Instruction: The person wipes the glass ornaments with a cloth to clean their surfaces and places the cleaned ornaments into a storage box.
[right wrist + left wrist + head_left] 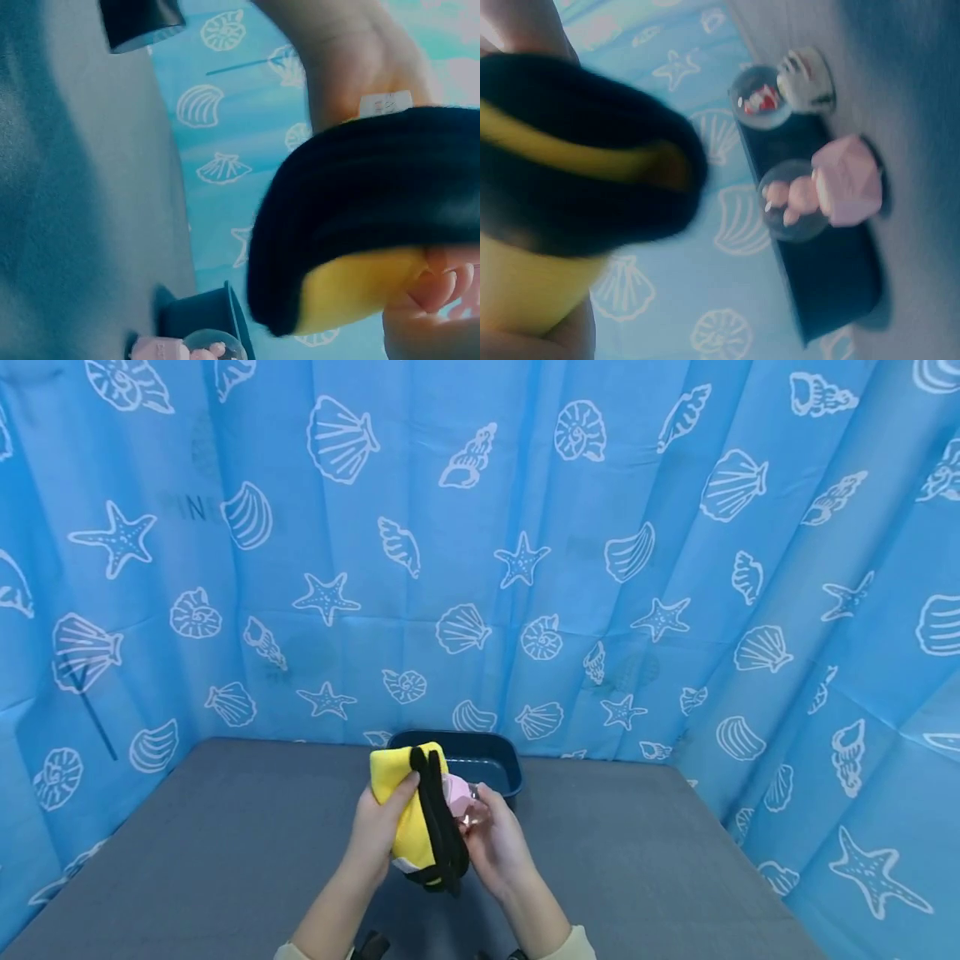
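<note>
My left hand (378,831) grips a soft yellow cloth piece (386,768) with thick black edging, its thumb across the front. A white label (386,103) shows on the cloth in the right wrist view. Close to the black edge, my right hand (498,847) holds a pink-and-clear snow globe (459,796), tilted, partly covered by fingers and cloth. In the left wrist view, another snow globe with a pink base (847,180) stands on the table beside one with a white base (808,79) and a red figure inside. The cloth and hands hide both in the head view.
A dark blue bin (480,752) stands at the table's back edge, behind the standing snow globes. The grey table (247,860) meets a blue shell-patterned curtain (420,527) at the back and right. A dark cylindrical part (142,22) shows near the left arm.
</note>
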Demonstrator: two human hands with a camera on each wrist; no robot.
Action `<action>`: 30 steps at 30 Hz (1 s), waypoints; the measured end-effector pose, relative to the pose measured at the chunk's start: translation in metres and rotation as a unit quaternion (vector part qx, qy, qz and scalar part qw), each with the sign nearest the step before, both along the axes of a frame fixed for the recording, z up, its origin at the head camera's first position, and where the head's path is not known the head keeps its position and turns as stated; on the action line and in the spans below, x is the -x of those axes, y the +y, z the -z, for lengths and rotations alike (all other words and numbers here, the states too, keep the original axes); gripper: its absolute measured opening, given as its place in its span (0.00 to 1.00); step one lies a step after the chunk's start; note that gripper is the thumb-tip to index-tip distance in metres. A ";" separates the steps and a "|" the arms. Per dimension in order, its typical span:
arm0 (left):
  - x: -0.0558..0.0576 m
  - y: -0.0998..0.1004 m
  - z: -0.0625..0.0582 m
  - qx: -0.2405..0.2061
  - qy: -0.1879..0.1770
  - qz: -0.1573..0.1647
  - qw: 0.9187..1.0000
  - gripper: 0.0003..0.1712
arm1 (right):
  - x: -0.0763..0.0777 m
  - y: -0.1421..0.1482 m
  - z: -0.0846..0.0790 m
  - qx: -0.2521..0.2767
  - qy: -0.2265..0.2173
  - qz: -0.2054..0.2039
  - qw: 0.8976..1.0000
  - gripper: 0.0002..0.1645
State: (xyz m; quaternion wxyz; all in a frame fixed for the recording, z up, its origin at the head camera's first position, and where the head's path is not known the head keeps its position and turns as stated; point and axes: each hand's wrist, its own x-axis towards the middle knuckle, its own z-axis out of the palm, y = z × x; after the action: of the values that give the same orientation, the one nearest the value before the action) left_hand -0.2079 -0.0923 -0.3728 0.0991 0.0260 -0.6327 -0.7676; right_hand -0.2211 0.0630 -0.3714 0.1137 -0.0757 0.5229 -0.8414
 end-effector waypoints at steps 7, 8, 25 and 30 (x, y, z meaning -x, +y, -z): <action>0.001 -0.011 0.002 -0.125 -0.020 0.016 0.992 0.29 | 0.002 0.005 -0.005 -0.027 0.032 0.025 0.999 0.22; 0.001 -0.012 0.002 -0.134 -0.027 0.029 0.990 0.30 | 0.002 0.006 -0.005 -0.033 0.038 0.028 0.998 0.21; -0.004 0.005 0.015 -0.108 -0.060 0.082 0.989 0.38 | 0.006 0.010 -0.017 -0.138 0.119 -0.027 0.983 0.36; -0.005 0.004 0.016 -0.114 -0.090 0.038 0.989 0.41 | 0.008 0.005 -0.020 -0.135 0.086 -0.007 0.987 0.34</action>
State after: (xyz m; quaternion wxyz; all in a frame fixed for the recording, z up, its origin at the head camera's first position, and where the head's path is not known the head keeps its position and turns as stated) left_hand -0.2029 -0.0882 -0.3889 0.0090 0.0816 -0.5482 -0.8323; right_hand -0.2295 0.0679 -0.3510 0.0829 -0.1357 0.6387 -0.7528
